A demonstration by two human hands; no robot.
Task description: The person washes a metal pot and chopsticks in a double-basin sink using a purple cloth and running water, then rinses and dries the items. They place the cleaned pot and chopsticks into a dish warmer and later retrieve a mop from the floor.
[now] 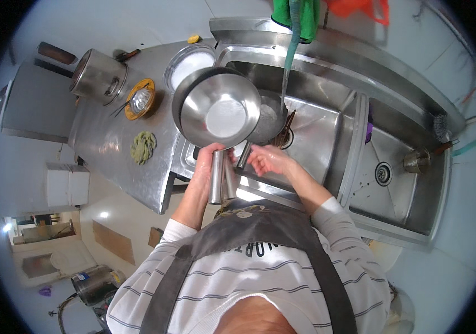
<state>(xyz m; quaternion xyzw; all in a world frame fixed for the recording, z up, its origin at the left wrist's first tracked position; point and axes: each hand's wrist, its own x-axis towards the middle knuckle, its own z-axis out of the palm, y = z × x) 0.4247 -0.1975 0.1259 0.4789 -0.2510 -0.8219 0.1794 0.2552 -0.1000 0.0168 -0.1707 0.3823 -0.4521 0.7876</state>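
My left hand [207,160] is closed around the top of the handle of a steel wok-shaped pan [226,110], tilted up above the sink's left edge. A second steel pan [179,98] sits directly behind it, and two tubular handles [217,179] hang side by side below my grip. Another pan [268,117] holds water inside the left sink basin [311,137], its short handle [244,155] pointing at me. Beside that handle is my right hand [269,159], wet and slightly blurred, with fingers apart; whether it touches the handle is unclear. Water runs from a green hose [293,50] into the pan.
Brown sticks [287,129] lie by the left drain. The right basin [388,196] holds a metal cup with a handle [417,162]. On the steel counter [108,133] are a pot [100,77], an orange bowl [141,100], a green cloth [143,147] and a basin of white contents [190,67].
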